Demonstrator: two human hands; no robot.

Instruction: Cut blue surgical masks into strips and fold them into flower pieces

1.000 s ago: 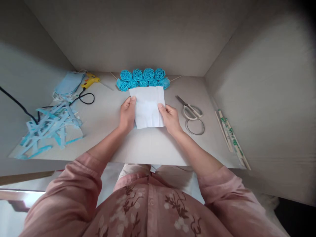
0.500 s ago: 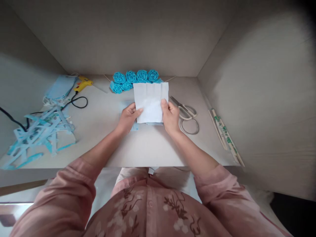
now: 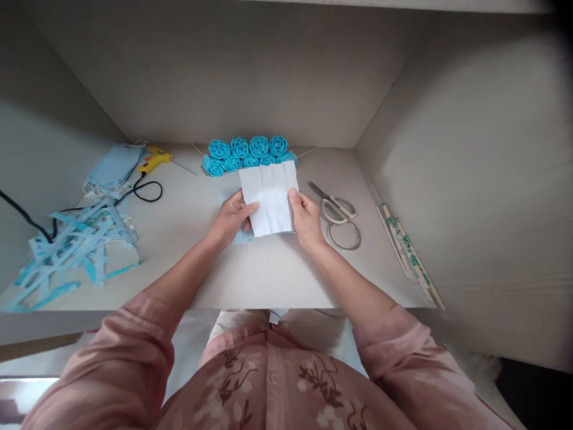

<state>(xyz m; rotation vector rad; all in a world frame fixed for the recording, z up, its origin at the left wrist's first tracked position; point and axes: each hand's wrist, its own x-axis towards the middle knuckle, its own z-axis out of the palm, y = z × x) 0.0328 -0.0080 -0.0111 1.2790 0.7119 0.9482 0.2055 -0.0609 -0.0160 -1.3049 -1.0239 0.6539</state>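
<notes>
Between my two hands is a white, lightly creased sheet (image 3: 271,200), held up over the desk and slightly tilted. My left hand (image 3: 230,218) pinches its left edge, thumb on the front and fingers behind. On the right edge, my right hand (image 3: 307,216) grips it the same way. Under and left of the sheet, a light blue piece (image 3: 243,235) lies on the desk, mostly covered. Just beyond the sheet, two rows of blue rosettes (image 3: 258,146) lie by the back wall. Scissors (image 3: 338,209) with pale handles rest right of my right hand.
At the left lie a heap of blue strips (image 3: 85,242), a stack of folded face masks (image 3: 115,166) and a yellow glue gun (image 3: 156,158) with a black cord. A roll of wire (image 3: 344,235) sits below the scissors. Sticks in green-printed wrappers (image 3: 409,254) lie along the right wall.
The sheet has tipped a little anticlockwise and shifted slightly left, uncovering more of the blue rosettes. Both hands keep their hold. The whole view has moved slightly.
</notes>
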